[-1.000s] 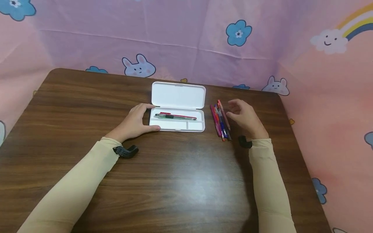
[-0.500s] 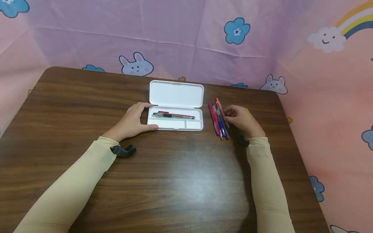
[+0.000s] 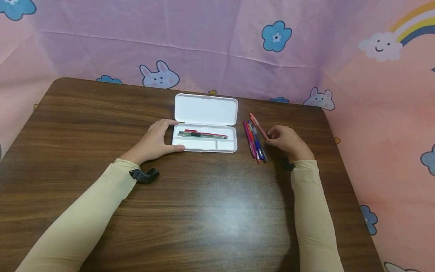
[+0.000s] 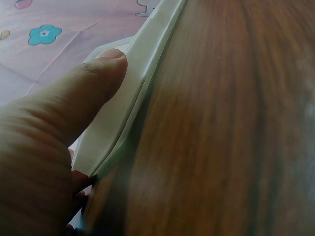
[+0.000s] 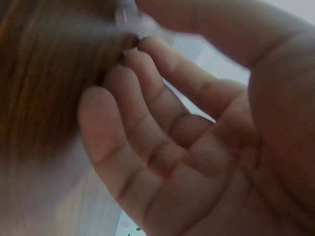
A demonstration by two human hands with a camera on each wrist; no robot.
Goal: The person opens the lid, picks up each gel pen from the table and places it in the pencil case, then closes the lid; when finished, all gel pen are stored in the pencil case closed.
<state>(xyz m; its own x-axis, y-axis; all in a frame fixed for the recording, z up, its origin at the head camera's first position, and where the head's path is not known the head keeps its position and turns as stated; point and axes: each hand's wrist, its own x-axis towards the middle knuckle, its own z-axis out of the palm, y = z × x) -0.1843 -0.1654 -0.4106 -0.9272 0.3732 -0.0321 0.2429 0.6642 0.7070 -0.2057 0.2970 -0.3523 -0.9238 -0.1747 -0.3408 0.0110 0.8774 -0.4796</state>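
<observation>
A white pencil case (image 3: 205,109) lies with its lid folded back. My left hand (image 3: 153,141) grips its left end, the thumb at the front corner and the fingers toward the hinge; up close, the left wrist view has the thumb (image 4: 91,91) on the case's wall (image 4: 125,93). Inside, a red pen (image 3: 217,135) and a clear green pen with a dark grip (image 3: 194,134) lie in the long back compartment. My right hand (image 3: 289,142) pinches the near end of a salmon-pink pen (image 3: 259,126). In the right wrist view, the fingers (image 5: 101,123) are bent, and the pen's pale end is blurred.
Just left of the pink pen, several other pens (image 3: 255,145), purple, red, blue and dark, lie bunched on the brown wooden table (image 3: 190,211). A patterned cloth (image 3: 210,53) hangs behind the table's back edge and along its right side.
My right hand has closed on the pink pen and swung its near end rightward, away from the bunch. The left hand has stayed on the case. The head view has shifted slightly.
</observation>
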